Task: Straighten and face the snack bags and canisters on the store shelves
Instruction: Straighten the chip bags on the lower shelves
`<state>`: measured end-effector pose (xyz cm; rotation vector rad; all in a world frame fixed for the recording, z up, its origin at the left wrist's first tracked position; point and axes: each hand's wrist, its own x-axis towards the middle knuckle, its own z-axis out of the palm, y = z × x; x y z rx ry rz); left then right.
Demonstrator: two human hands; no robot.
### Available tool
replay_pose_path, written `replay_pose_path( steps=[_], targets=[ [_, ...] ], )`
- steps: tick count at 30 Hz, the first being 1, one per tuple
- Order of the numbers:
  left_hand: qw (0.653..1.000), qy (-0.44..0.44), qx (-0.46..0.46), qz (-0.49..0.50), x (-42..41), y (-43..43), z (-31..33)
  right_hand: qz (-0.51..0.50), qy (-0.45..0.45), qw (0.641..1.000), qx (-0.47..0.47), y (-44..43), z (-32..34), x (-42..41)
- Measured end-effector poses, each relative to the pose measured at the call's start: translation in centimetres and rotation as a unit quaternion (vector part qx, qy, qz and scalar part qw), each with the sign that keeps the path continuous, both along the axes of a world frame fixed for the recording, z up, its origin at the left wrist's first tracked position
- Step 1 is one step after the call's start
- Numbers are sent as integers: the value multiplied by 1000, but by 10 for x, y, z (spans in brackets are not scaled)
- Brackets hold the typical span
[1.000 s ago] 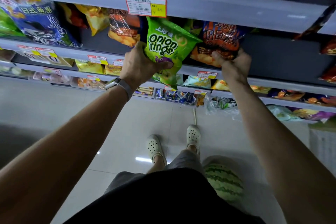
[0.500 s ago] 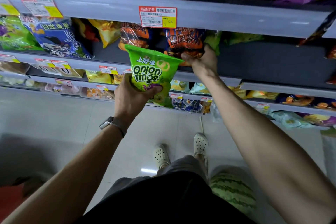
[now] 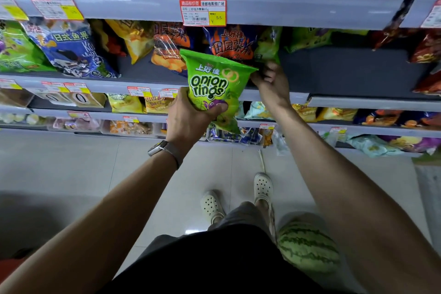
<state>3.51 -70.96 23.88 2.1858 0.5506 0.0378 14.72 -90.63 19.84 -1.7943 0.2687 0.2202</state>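
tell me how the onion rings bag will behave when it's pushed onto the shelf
Probably light: the left hand holds the onion rings bag up by its lower part. Likely puffy yet soft, since it dents under the thumb. Its glossy film may slide.

shelf floor (image 3: 346,74) lies bare right of green bag (image 3: 269,43); packed bags (image 3: 167,48) crowd left.

Grey metal shelf (image 3: 346,71), middle tier, bags leaning in a row: green snack bag (image 3: 14,50) far left, blue foil bag with white script (image 3: 69,48), yellow crisp bag (image 3: 138,38), orange-and-blue chip bag (image 3: 229,43), second green bag (image 3: 268,45) just beside it, bare board to the right. Red-and-yellow price tag (image 3: 202,12) on the lip above. Pale tiled floor (image 3: 71,162) below, striped green watermelon (image 3: 309,246) sitting on it.
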Motion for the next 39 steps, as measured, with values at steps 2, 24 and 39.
replay_pose_path(
  steps=[2, 24, 39],
  targets=[
    [1000, -6, -3, -16, 6, -10, 2, -41, 4, 999, 12, -7, 19, -30],
    [979, -12, -64, -191, 127, -129, -8, -4, -44, 994, -97, -96, 0, 21],
    [987, 57, -29, -146, 117, -136, -8, 42, -37, 991, -124, -105, -4, 14]
  ],
)
